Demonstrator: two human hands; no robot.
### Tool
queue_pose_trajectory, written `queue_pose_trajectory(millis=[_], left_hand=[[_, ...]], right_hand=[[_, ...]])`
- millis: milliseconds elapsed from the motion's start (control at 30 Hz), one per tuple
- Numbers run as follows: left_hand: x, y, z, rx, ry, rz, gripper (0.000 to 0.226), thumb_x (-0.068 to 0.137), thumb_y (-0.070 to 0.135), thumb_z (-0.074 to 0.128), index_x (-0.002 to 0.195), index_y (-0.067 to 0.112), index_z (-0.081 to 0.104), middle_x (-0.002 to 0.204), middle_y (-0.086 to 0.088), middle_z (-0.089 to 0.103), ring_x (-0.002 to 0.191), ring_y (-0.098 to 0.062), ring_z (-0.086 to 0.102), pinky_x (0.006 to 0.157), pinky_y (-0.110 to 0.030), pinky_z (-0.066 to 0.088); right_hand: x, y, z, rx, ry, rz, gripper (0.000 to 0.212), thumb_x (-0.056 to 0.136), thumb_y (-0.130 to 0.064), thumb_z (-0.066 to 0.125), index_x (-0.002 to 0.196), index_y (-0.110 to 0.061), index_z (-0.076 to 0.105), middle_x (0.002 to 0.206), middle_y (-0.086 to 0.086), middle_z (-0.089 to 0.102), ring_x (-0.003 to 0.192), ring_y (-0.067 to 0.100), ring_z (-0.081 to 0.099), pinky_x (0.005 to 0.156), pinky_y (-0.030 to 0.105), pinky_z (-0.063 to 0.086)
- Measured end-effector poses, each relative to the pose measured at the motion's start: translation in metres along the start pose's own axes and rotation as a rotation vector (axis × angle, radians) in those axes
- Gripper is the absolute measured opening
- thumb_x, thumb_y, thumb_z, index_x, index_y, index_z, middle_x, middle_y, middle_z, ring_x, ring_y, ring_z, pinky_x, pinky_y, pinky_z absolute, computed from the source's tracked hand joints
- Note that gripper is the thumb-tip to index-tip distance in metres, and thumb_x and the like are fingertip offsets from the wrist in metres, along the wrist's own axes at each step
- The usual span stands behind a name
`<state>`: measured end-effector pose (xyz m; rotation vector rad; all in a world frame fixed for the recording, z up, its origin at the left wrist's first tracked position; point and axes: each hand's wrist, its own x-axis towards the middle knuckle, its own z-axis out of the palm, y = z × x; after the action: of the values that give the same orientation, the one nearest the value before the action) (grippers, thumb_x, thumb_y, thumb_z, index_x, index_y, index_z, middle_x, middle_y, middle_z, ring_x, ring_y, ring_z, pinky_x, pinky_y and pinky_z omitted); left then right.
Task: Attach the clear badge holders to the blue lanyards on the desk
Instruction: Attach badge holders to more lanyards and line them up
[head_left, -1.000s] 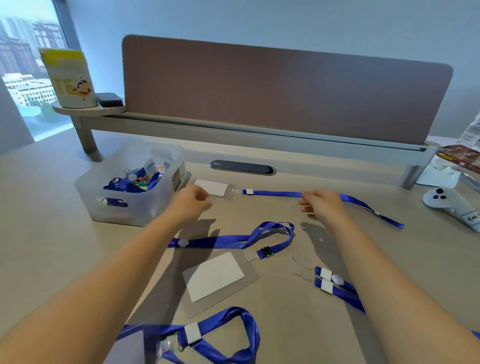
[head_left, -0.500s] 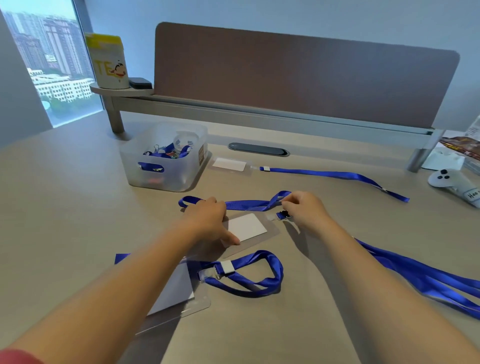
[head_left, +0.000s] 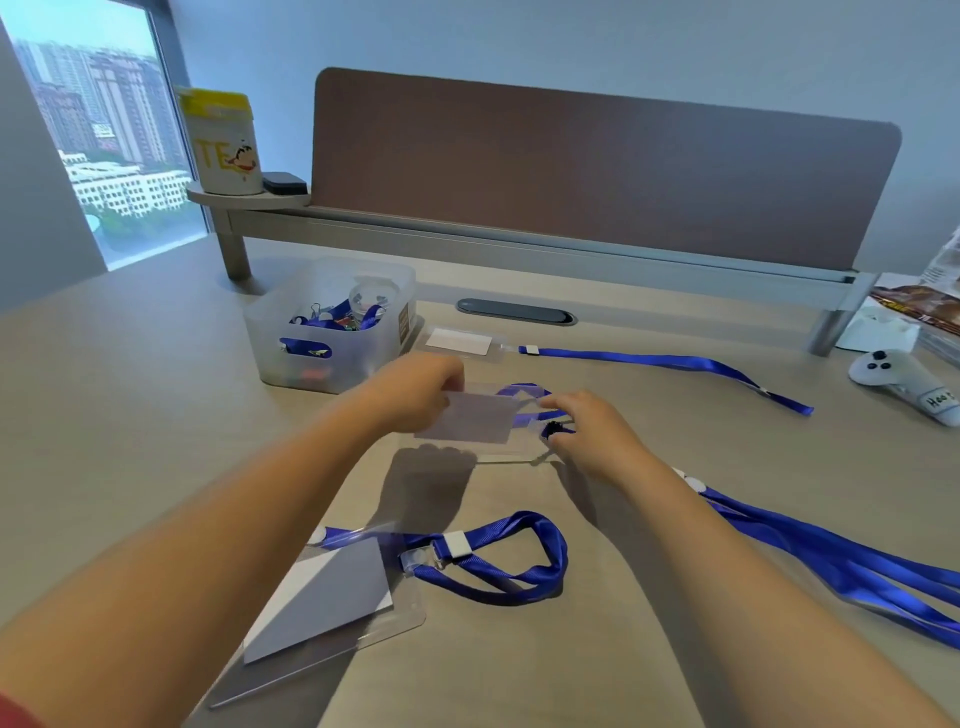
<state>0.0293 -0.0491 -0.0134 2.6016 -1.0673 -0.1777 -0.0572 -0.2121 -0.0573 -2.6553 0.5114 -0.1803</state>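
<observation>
Lifted off the desk (head_left: 130, 441) since half a second ago, the clear badge holder (head_left: 475, 423) is now held up between both hands.

Earlier it lay flat under the left hand (head_left: 415, 392); now that hand is closed on its left edge at about 9 o'clock, and the holder casts a shadow on the desk below. At 3 o'clock from the holder, the right hand (head_left: 592, 434) pinches the black clip (head_left: 556, 428) of a blue lanyard (head_left: 524, 391) just beside the holder's right edge; blur hides whether clip and holder touch. At 6 o'clock lies a second holder (head_left: 322, 597) already on its looped lanyard (head_left: 519, 545). At 12 o'clock a third holder (head_left: 457, 341) joins a straight lanyard (head_left: 665, 361). A translucent bin (head_left: 327, 358) sits at 10 o'clock.
</observation>
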Motion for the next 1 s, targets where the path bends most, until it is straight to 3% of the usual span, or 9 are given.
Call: queue_pose_trajectory(millis=[167,267,367,467,533,633,767,867,1000], left_hand=[[-0.007,-0.007,-0.02,0.004,0.096,-0.046,0.028,0.093,0.004,0.041,0.116,0.011,0.055,0.129,-0.011,0.053,0.115,-0.028,0.05,0.095,-0.03,0.045],[-0.008,-0.015,-0.026,-0.02,0.147,-0.097,0.028,0.094,0.007,0.04,0.118,0.01,0.054,0.13,-0.013,0.052,0.116,-0.031,0.05,0.097,-0.035,0.046],[-0.007,-0.023,-0.023,-0.112,0.185,-0.166,0.028,0.095,0.014,0.04,0.118,0.007,0.054,0.129,-0.014,0.054,0.115,-0.032,0.051,0.095,-0.038,0.047],[-0.004,-0.028,-0.015,-0.245,0.221,-0.235,0.025,0.093,0.018,0.046,0.113,0.007,0.054,0.122,-0.014,0.058,0.101,-0.027,0.056,0.084,-0.035,0.051],[-0.003,-0.028,-0.009,-0.312,0.229,-0.269,0.025,0.091,0.019,0.049,0.112,0.007,0.054,0.119,-0.014,0.06,0.093,-0.022,0.056,0.084,-0.034,0.051],[-0.003,-0.023,-0.003,-0.368,0.27,-0.284,0.034,0.089,0.019,0.054,0.12,0.008,0.05,0.128,-0.013,0.056,0.11,-0.026,0.056,0.094,-0.038,0.046],[-0.006,-0.008,0.001,-0.363,0.427,-0.111,0.041,0.086,0.018,0.058,0.126,0.011,0.049,0.133,-0.008,0.053,0.121,-0.023,0.049,0.102,-0.037,0.04],[-0.007,0.001,-0.004,-0.213,0.398,0.021,0.053,0.084,0.02,0.06,0.133,0.017,0.041,0.141,-0.005,0.045,0.129,-0.021,0.04,0.108,-0.037,0.033],[-0.007,0.002,-0.011,-0.084,0.356,0.051,0.037,0.089,0.014,0.053,0.126,0.014,0.049,0.126,-0.007,0.06,0.116,-0.021,0.053,0.096,-0.033,0.044]], right_hand=[[0.0,-0.011,0.001,0.078,-0.001,-0.027,0.023,0.089,-0.013,0.052,0.11,-0.012,0.063,0.12,0.007,0.058,0.11,0.023,0.053,0.09,0.031,0.044],[-0.001,-0.018,-0.002,0.229,0.021,-0.029,0.021,0.091,-0.012,0.05,0.106,-0.006,0.062,0.098,0.007,0.06,0.093,0.02,0.055,0.074,0.025,0.043],[-0.002,-0.026,-0.009,0.433,0.029,-0.036,0.019,0.09,-0.007,0.049,0.104,-0.001,0.061,0.091,0.007,0.059,0.085,0.019,0.057,0.078,0.03,0.049],[-0.004,-0.035,-0.015,0.586,0.028,-0.071,0.02,0.09,-0.005,0.048,0.104,0.001,0.061,0.08,0.001,0.057,0.069,0.008,0.054,0.067,0.019,0.047],[-0.004,-0.041,-0.019,0.581,0.048,-0.097,0.02,0.09,-0.008,0.051,0.104,0.0,0.062,0.075,-0.003,0.054,0.066,0.006,0.051,0.063,0.015,0.044],[-0.001,-0.048,-0.02,0.552,0.077,-0.107,0.02,0.09,-0.01,0.051,0.104,0.0,0.062,0.071,-0.005,0.052,0.065,0.005,0.05,0.061,0.014,0.042],[0.001,-0.056,-0.021,0.472,0.136,-0.14,0.019,0.09,-0.01,0.05,0.101,0.0,0.062,0.075,0.0,0.056,0.07,0.011,0.053,0.067,0.023,0.047],[0.001,-0.061,-0.023,0.292,0.21,-0.226,0.017,0.09,-0.009,0.05,0.097,-0.002,0.064,0.084,0.005,0.059,0.08,0.017,0.053,0.075,0.031,0.045],[-0.001,-0.063,-0.026,0.168,0.299,-0.302,0.021,0.09,-0.011,0.05,0.101,-0.003,0.065,0.1,0.013,0.068,0.082,0.013,0.051,0.077,0.027,0.044]])
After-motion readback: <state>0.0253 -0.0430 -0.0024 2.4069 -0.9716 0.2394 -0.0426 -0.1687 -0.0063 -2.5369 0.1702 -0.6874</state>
